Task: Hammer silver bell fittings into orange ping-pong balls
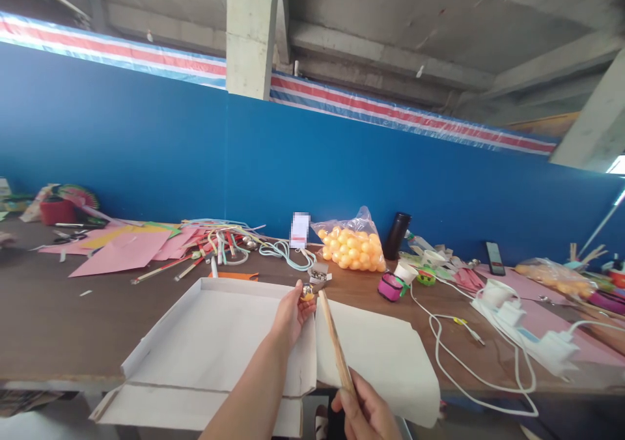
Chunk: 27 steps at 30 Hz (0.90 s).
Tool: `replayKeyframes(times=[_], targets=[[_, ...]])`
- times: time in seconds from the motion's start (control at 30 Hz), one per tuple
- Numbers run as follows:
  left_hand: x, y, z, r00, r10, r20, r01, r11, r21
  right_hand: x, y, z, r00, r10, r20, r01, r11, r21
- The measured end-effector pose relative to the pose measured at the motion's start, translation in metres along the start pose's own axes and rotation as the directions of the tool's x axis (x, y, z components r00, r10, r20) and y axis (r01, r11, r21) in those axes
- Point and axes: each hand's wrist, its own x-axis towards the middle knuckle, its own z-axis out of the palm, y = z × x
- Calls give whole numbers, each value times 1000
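Note:
My left hand (295,313) is closed, its thumb and fingers pinching a small shiny metal ball (307,290) with silver and gold tones. Whether it is a bell I cannot make out. A wooden stick (334,342) slants up from my right hand (365,409), whose fingers are wrapped round its lower end. The stick's upper tip comes close to the ball; contact is unclear. Beneath my left forearm lies an open white cardboard box (229,323). To its right, under the stick, is a white sheet (390,355). A small open box of metal bits (319,275) stands just beyond my left hand.
Behind stand a clear bag of orange balls (354,245) and a black bottle (397,235). Pink paper (122,251) and cords (288,254) lie left of them. White cables (469,375) and a power strip (527,336) spread rightward. A blue partition (161,147) bounds the table.

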Motion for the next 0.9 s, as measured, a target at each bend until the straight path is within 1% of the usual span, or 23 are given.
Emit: replayKeyframes(times=[0.1,0.17,0.2,0.23,0.27,0.3,0.4,0.5,0.6,0.73,0.83,0.9], targets=[[0,0,0,1000,-6,-20,6,1000,2,7,-19,-9,1000,-1,-18,-1,997,-77],[0,0,0,999,-8,-33,8,1000,4,19,-36,-19,999,-28,-47,19,982,-187],[1,0,0,999,-8,-38,9,1000,6,28,-44,-26,997,-35,-64,16,961,-277],[1,0,0,999,-7,-41,8,1000,7,38,-50,-33,993,-64,-97,18,911,-413],[1,-1,-1,999,-5,-43,5,1000,8,50,-55,-40,991,-92,-100,19,822,-569],[1,-1,-1,999,-2,-43,3,1000,8,61,-59,-47,989,-99,-106,12,782,-623],[0,0,0,999,2,-36,-1,1000,8,92,-60,-64,986,-103,-131,-24,693,-721],[-2,1,1,1000,-4,-29,4,1000,9,110,-55,-72,988,-75,-136,-66,595,-801],[-3,2,2,999,-9,-33,9,1000,14,114,-51,-75,990,-51,-131,-88,506,-858],[-2,2,1,999,-9,-34,10,1000,20,111,-53,-76,991,-37,-130,-103,412,-905],[-1,1,1,999,-10,-41,11,1000,23,111,-62,-75,988,-95,-125,-83,360,-929],[0,0,1,999,-13,-50,15,1000,27,116,-70,-70,984,-152,-96,-39,343,-938]])
